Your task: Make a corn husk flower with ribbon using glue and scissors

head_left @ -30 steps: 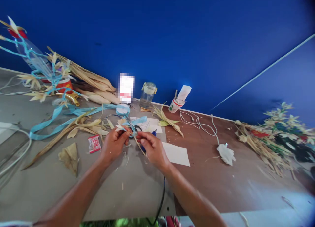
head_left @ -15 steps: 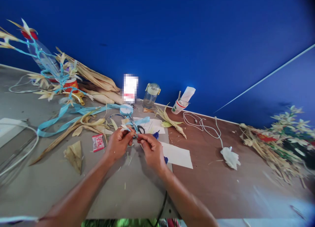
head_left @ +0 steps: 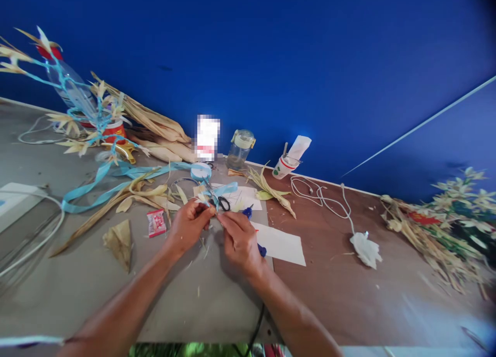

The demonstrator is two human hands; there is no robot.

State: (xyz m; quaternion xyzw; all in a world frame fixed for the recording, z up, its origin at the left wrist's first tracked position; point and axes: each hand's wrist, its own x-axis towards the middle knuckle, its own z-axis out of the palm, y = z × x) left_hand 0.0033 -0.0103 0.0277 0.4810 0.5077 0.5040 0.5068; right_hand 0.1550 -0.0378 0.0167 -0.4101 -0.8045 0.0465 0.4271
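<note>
My left hand [head_left: 188,224] and my right hand [head_left: 240,239] meet fingertip to fingertip over the grey table [head_left: 77,279]. Both pinch a small piece of dried husk wound with light blue ribbon [head_left: 217,192]; the husk piece itself is mostly hidden by my fingers. The ribbon runs back to a blue ribbon roll [head_left: 200,171] and trails left across the table. Black-handled scissors [head_left: 222,204] lie just beyond my fingers. A blue tool [head_left: 262,250] with a black cord lies under my right hand.
Dried husk leaves [head_left: 135,197], a small red packet [head_left: 156,222], white paper [head_left: 281,242], a glass jar [head_left: 240,149], a paper cup [head_left: 282,167], a white cable [head_left: 321,196] and a crumpled tissue [head_left: 365,249] lie around. Husk flower bundles stand at far left [head_left: 77,114] and right [head_left: 445,217].
My hands have drawn closer, so the fingertips now touch at the ribbon-wrapped piece. The view has shifted slightly.
</note>
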